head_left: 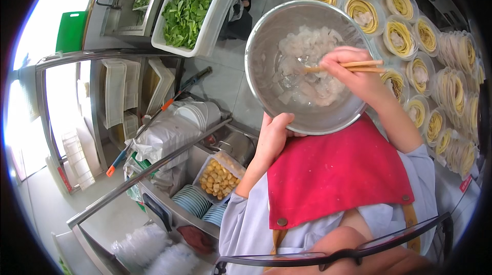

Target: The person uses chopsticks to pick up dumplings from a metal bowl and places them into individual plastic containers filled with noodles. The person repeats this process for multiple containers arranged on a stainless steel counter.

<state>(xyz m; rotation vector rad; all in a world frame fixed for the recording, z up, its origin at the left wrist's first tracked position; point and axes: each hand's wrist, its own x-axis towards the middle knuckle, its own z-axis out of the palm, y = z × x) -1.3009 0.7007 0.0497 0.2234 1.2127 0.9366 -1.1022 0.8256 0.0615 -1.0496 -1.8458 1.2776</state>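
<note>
I hold a large steel mixing bowl [262, 49] in front of me, above my red apron [333, 172]. My left hand [275, 134] grips its near left rim, with the thumb over the edge. A pair of wooden chopsticks [370, 63] is in my right hand [351, 72], over the bowl's right side, the fingers closed round them. Their tips reach into a heap of pale, translucent, wet pieces [310, 44]; I cannot make out what kind of food these are. Some blur shows at the right fingers.
To the right, clear plastic tubs of yellow noodles [400, 37] stand close together, some topped with pale pieces. A white bin of green leaves [188, 14] is at the far left. Nearer are a metal rail [154, 167], a tub of browned cubes [218, 180] and stacked blue plates [190, 201].
</note>
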